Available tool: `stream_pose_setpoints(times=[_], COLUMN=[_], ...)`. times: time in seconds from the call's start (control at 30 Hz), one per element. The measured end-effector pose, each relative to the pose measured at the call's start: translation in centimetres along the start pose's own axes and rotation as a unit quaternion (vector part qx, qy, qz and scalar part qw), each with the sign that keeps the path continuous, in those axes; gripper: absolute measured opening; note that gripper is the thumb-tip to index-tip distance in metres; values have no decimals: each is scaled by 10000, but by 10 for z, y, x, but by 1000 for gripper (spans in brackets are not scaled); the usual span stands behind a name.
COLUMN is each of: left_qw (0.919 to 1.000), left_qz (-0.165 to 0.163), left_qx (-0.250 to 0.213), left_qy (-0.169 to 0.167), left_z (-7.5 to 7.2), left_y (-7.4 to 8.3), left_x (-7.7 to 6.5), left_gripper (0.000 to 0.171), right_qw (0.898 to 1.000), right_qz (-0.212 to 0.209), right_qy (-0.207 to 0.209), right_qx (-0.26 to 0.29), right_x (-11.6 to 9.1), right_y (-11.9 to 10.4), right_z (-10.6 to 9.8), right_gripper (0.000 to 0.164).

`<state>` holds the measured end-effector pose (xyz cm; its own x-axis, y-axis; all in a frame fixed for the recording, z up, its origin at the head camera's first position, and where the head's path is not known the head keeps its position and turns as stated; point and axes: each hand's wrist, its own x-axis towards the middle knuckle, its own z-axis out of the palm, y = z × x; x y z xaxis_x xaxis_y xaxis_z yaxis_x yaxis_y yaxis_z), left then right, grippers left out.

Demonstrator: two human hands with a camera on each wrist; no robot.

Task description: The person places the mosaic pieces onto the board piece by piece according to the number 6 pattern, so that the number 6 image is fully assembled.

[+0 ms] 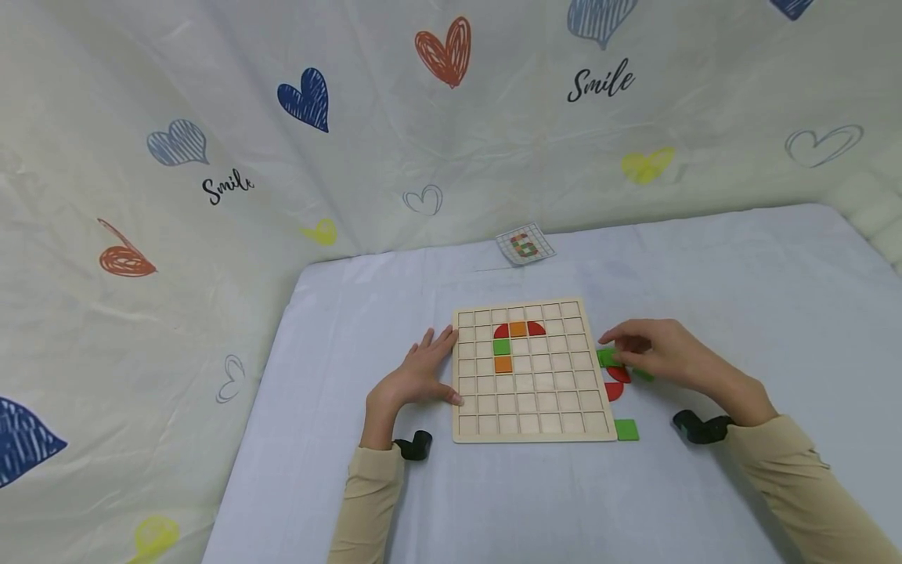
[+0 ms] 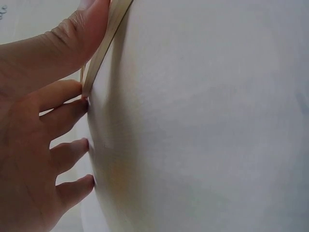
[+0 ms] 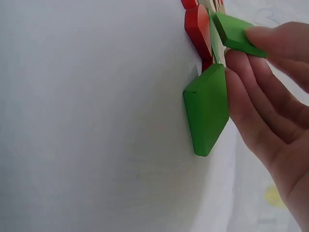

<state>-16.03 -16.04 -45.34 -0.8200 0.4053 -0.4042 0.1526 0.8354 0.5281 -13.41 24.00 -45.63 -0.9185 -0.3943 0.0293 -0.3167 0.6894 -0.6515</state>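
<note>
A square wooden grid board [image 1: 532, 437] lies on the table, bearing two red rounded tiles, two orange squares and one green square [image 1: 501, 347]. My left hand [image 1: 417, 374] rests at the board's left edge, fingers spread, thumb on the rim. In the left wrist view the thumb [image 2: 72, 38] lies along that edge. Right of the board, my right hand [image 1: 658, 354] pinches a green square tile [image 3: 234, 33] between thumb and fingers. Another green tile [image 3: 210, 111] lies under those fingers, partly covered in the head view, close to red rounded tiles [image 3: 197, 31].
One more green square [image 1: 626, 430] lies by the board's lower right corner. A pattern card [image 1: 524, 244] with a gridded figure sits at the back of the white-covered table [image 1: 338, 439]. Behind hangs a cloth [image 1: 493, 141] printed with hearts.
</note>
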Motion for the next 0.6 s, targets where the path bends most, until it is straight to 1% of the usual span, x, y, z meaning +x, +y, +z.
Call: stream_pose_setpoints(times=[0.13,0.27,0.43,0.6], left_qw=[10000,10000,10000,10000], left_qz=[-3,-21,-75,9], left_qx=[-9,-15,11,2], left_qy=[17,34,10,-16], left_z=[0,0,0,0], left_y=[0,-1,-2,-3], left_x=[0,-1,-1,1], left_gripper=[118,117,117,118], right_qw=[9998,9995,9993,9988], right_qz=[-183,-235,-58,185], right_qy=[37,55,36,-7], right_qx=[101,217,358,457], right_x=[-1,0,2,3], right_y=[-1,-2,-5,-8], right_z=[0,2,6,9], right_gripper=[28,26,20,15])
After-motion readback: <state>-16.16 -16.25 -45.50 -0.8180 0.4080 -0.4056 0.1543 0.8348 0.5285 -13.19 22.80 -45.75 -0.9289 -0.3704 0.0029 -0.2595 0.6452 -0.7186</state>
